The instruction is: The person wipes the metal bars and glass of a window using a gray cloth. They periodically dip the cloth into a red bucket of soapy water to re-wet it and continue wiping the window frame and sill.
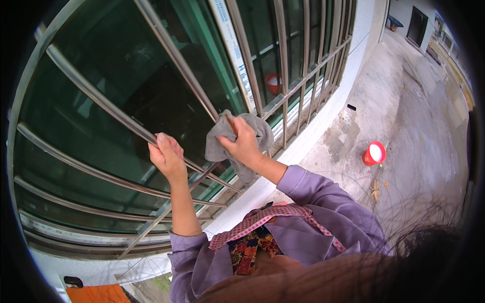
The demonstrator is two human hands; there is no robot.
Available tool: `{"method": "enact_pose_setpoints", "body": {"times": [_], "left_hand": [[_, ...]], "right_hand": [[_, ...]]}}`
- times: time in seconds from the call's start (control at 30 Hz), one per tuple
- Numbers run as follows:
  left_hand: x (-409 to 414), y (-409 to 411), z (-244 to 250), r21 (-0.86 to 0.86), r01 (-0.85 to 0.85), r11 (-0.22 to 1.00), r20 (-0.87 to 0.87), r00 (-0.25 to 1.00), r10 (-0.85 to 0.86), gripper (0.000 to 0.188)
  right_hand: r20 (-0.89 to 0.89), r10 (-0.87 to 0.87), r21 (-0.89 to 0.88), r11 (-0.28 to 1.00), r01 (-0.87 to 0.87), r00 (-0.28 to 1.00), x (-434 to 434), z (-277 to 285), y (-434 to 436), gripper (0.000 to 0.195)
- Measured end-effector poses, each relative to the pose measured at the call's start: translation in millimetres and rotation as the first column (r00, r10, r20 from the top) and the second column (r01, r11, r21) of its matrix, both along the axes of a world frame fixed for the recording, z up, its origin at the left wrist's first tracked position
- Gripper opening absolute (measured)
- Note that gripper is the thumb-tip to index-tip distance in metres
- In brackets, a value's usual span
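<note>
My left hand (166, 156) is closed around an upright metal bar (110, 105) of the window grille. To its right, my right hand (244, 141) grips a grey cloth (221, 143), which is bunched over a neighbouring bar and hangs down beside the lower crossbar. A brown mark shows on the cloth near my fingers. Green-tinted window glass (151, 91) lies behind the bars, with a white frame strip (235, 49) that bears blue writing.
A red bucket (373, 153) with whitish liquid stands on the concrete ground (416, 132) at the right. Near it lie a small straw bundle (375, 190) and a dark object (351, 107). The white wall ledge (303, 140) runs below the grille. An orange surface (98, 294) shows at the lower left.
</note>
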State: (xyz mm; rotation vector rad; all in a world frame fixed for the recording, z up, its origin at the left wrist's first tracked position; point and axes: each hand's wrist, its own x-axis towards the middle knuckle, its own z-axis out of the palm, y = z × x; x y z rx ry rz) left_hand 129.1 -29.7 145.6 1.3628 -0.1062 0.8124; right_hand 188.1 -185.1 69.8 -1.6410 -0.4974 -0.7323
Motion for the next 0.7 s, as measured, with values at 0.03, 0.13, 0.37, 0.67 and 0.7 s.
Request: {"method": "enact_pose_setpoints", "body": {"times": [0.03,0.13,0.37,0.67,0.7], "left_hand": [[1.5,-3.8,-1.5,0.012,-0.020,1.000,-0.002,1.000,0.020,0.024],[-0.4,-9.3,-2.9,0.052,-0.055,0.997,0.007,0.998,0.055,0.026],[3.1,-13.2,-9.0,0.039,-0.093,0.995,-0.039,0.995,0.094,0.026],[-3.9,-1.0,-5.4,0.079,-0.063,0.995,-0.017,0.998,0.064,0.019],[-1.0,-2.2,-6.6,0.118,-0.070,0.991,-0.012,0.997,0.072,0.019]], "right_hand": [[0.018,-0.023,-0.050,0.998,0.024,1.000,-0.8,-8.0,-2.3,0.036],[-0.049,0.006,-0.109,0.994,-0.011,0.999,-4.0,-15.8,-13.7,0.031],[0.007,0.220,0.357,0.911,-0.208,0.975,-6.0,21.9,-83.0,0.026],[0.576,0.178,0.463,0.733,-0.498,0.798,26.1,232.2,-96.2,0.010],[0.548,0.190,0.466,0.739,-0.486,0.814,35.5,250.3,-94.5,0.014]]}}
